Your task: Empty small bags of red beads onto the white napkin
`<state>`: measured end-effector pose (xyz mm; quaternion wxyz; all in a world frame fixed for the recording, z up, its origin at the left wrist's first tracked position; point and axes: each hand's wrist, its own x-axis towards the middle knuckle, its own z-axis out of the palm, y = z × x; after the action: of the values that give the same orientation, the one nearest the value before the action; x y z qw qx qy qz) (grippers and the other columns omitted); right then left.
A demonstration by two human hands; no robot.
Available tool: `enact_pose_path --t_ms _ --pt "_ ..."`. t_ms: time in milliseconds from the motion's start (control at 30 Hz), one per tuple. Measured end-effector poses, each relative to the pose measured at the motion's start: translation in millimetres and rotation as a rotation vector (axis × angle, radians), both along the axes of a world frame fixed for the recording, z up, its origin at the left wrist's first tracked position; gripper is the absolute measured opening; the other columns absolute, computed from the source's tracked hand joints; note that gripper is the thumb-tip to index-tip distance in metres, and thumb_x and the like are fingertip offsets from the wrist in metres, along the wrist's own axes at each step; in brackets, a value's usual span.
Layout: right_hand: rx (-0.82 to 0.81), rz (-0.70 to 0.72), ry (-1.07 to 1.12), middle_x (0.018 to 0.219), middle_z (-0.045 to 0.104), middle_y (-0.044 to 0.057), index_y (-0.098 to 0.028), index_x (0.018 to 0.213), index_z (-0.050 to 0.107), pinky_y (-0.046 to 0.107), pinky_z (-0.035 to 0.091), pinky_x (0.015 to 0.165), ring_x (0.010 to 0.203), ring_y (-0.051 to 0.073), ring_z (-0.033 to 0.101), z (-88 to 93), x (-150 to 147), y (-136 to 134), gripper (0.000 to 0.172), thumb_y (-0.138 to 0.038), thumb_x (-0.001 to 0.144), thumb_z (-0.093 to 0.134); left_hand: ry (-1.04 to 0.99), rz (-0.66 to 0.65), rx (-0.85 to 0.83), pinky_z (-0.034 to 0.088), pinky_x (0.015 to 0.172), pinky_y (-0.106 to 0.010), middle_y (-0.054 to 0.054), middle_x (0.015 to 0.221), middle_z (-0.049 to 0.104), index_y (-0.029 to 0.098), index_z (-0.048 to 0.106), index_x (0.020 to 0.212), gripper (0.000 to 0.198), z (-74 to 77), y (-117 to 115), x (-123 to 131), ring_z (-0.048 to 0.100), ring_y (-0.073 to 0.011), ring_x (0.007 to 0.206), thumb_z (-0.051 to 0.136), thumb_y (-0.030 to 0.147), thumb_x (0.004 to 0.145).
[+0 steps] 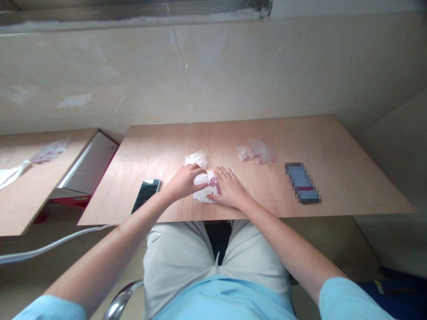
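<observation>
Small pink-red beads (213, 181) lie in a loose cluster on a white sheet or bag (201, 195) at the near middle of the table; I cannot tell which it is. My left hand (187, 181) is over the left side of the white piece, fingers bent and apart, thumb pointing toward the beads. Flat on its right side rests my right hand (229, 186), fingers stretched out, thumb below the beads. A pile of clear plastic bags (196, 158) lies just beyond my left hand. Farther right are several small clear bags (256, 152) with pink-red beads inside.
A dark phone (146, 194) lies left of my left forearm. At the right is a pixelated, phone-shaped object (303, 183). A second table (20, 209) on the left bears a clear bag (50, 152). A white cable (56, 243) runs below the table's left edge.
</observation>
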<state>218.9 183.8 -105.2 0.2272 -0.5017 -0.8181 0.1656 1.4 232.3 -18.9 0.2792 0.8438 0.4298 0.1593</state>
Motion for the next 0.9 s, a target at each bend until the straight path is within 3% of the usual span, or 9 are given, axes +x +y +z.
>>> enact_pose_path --t_ms 167,233,333,433,567,667,733,900 --pt "0.016 -0.005 0.014 0.163 0.028 0.02 -0.009 0.156 0.031 0.049 0.005 0.127 0.154 0.034 0.016 0.9 1 -2 0.102 -0.067 0.081 0.067 -0.571 0.305 -0.581 0.049 0.09 -0.041 -0.011 0.104 0.07 0.018 0.071 0.114 0.054 -1.9 -7 -6 0.065 -0.027 0.1 0.059 0.063 0.088" --pt "0.021 -0.013 0.022 0.163 0.028 0.019 -0.01 0.156 0.031 0.05 0.005 0.127 0.154 0.034 0.017 -0.2 1 -3 0.101 -0.067 0.082 0.067 -0.74 0.335 -0.778 0.051 0.09 -0.041 -0.011 0.101 0.07 0.018 0.069 0.116 0.058 -4.1 -9 -9 0.066 -0.0248 0.096 0.052 0.067 0.09" --pt "0.015 -0.02 0.031 0.163 0.028 0.018 -0.012 0.156 0.032 0.052 0.007 0.126 0.153 0.035 0.017 -1.7 0 -4 0.099 -0.067 0.081 0.068 -0.819 0.317 -0.883 0.051 0.091 -0.042 -0.011 0.1 0.069 0.017 0.067 0.119 0.063 -4.8 -10 -14 0.066 -0.0245 0.094 0.045 0.069 0.092" --pt "0.018 -0.024 0.032 0.162 0.03 0.018 -0.012 0.156 0.033 0.053 0.009 0.126 0.153 0.036 0.019 -2.3 0 -4 0.1 -0.066 0.08 0.069 -0.76 0.332 -0.746 0.05 0.095 -0.044 -0.012 0.103 0.069 0.016 0.064 0.123 0.063 -2.7 -5 -19 0.066 -0.026 0.099 0.042 0.067 0.094" --pt "0.023 -0.027 0.036 0.162 0.03 0.019 -0.012 0.156 0.033 0.054 0.009 0.126 0.153 0.036 0.019 -3.5 0 -3 0.1 -0.067 0.08 0.068 -0.389 0.413 -0.131 0.043 0.105 -0.046 -0.013 0.126 0.064 0.019 0.059 0.131 0.056 -0.9 12 -24 0.058 -0.0305 0.121 0.051 0.06 0.094" --pt "0.028 -0.03 0.04 0.163 0.028 0.019 -0.012 0.157 0.032 0.055 0.01 0.126 0.153 0.036 0.017 -4.7 -1 -3 0.1 -0.068 0.081 0.067 -0.091 0.374 0.237 0.038 0.112 -0.047 -0.014 0.139 0.056 0.019 0.055 0.138 0.057 -7.3 32 -22 0.051 -0.0321 0.13 0.056 0.054 0.093" --pt "0.034 -0.027 0.043 0.163 0.028 0.019 -0.012 0.157 0.031 0.054 0.012 0.126 0.154 0.036 0.017 -4.9 -1 -3 0.1 -0.067 0.081 0.067 -0.001 0.304 0.313 0.037 0.113 -0.045 -0.015 0.141 0.055 0.018 0.053 0.14 0.055 -17.0 48 -17 0.05 -0.031 0.131 0.054 0.051 0.096" --pt "0.033 -0.025 0.048 0.162 0.03 0.02 -0.011 0.156 0.033 0.052 0.016 0.126 0.153 0.035 0.019 -0.5 -1 -1 0.1 -0.065 0.08 0.069 0.095 0.221 0.313 0.036 0.115 -0.045 -0.018 0.144 0.053 0.012 0.048 0.144 0.06 -53.6 82 -2 0.05 -0.0305 0.133 0.052 0.048 0.096"
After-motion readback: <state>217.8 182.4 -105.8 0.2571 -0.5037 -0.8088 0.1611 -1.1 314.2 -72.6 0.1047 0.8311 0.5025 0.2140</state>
